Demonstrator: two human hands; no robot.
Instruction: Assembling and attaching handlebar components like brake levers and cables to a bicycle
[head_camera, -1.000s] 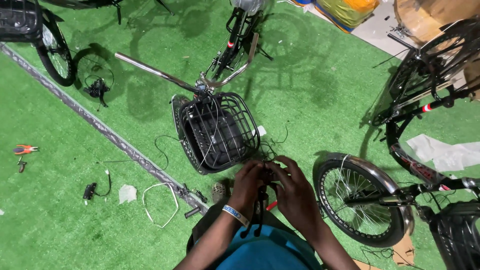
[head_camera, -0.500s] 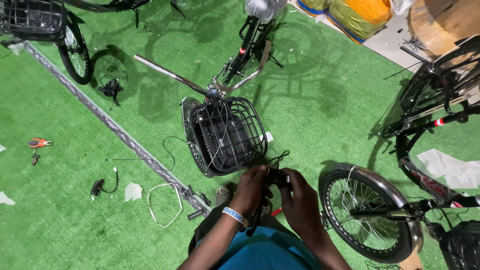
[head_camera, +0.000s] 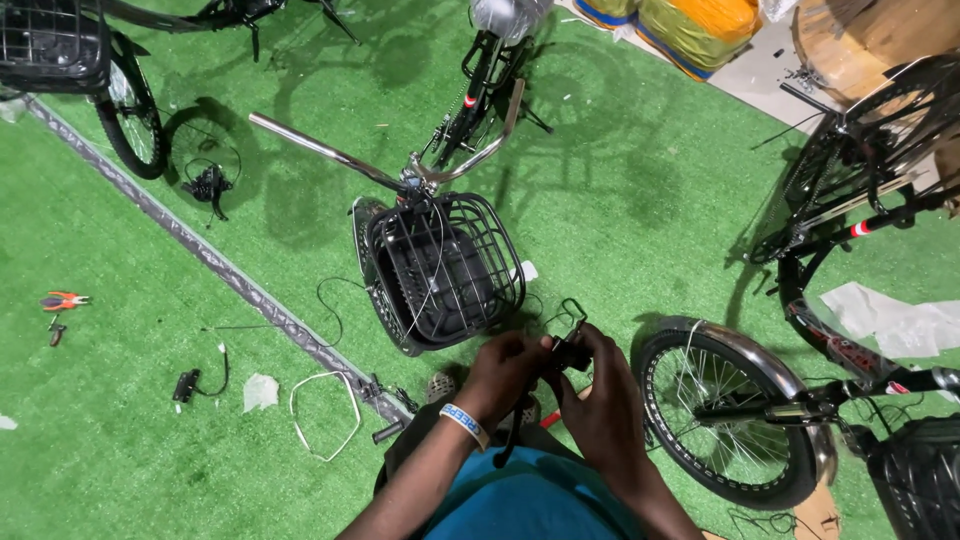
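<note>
Left hand and right hand: both closed w/ fingers gripping a small black part, held between them just below the black wire basket of the bicycle. A thin black cable loop rises from the part. Spoked wheel is adjacent, right side. Floor: green turf.

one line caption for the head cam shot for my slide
Left hand and right hand hold a small black wired part beside a bicycle's black wire basket on green turf.
</note>
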